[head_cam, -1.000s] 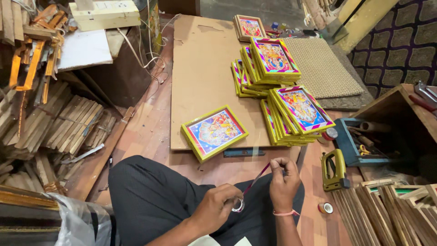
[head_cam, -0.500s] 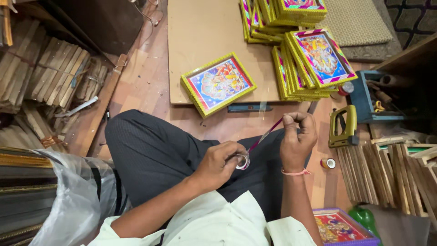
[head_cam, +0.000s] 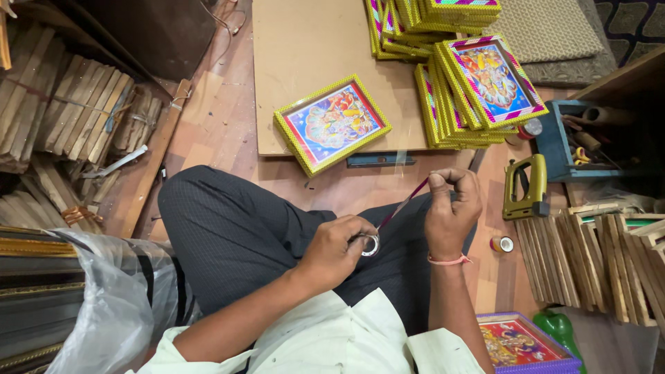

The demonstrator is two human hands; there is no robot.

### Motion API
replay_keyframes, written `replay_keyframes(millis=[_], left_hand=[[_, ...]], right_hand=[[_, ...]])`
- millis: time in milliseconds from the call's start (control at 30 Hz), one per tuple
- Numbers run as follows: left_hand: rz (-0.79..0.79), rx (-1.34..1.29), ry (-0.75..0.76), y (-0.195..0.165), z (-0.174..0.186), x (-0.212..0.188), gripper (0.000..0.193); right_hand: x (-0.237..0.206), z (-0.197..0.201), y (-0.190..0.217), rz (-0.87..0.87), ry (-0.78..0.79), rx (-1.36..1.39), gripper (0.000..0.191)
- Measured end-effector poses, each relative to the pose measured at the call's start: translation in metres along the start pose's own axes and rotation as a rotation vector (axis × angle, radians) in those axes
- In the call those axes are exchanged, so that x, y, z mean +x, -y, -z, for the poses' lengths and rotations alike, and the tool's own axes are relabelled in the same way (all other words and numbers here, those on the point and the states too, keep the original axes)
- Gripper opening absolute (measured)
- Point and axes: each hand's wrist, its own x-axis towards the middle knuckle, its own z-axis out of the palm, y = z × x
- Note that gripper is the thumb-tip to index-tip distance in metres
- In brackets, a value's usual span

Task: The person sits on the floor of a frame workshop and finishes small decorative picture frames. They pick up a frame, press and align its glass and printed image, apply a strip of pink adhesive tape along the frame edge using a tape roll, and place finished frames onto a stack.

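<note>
The left hand [head_cam: 336, 253] grips a small tape roll [head_cam: 370, 244] at frame centre; the right hand [head_cam: 451, 208] pinches the free end of its thin red strip [head_cam: 402, 204], drawn taut. The single framed picture [head_cam: 332, 123] above looks untaped, with stacked frames [head_cam: 478, 90] waiting upper right.

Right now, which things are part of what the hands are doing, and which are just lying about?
In hand:
left hand holds the tape roll
right hand pinches the pulled-out strip

Lying about:
single framed picture
frame stacks
staple gun
small roll
wood strips
blue tool tray
</note>
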Motion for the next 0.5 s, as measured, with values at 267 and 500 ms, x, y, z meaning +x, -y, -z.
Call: replay_keyframes(millis=[267, 500], left_hand=[[-0.136, -0.100, 0.060, 0.003, -0.001, -0.001, 0.034], [-0.116, -0.137, 0.106, 0.005, 0.005, -0.001, 0.045]], right_hand=[[-0.007, -0.003, -0.010, -0.050, -0.004, 0.033, 0.007], [-0.010, -0.005, -0.016, -0.077, -0.004, 0.027, 0.008]])
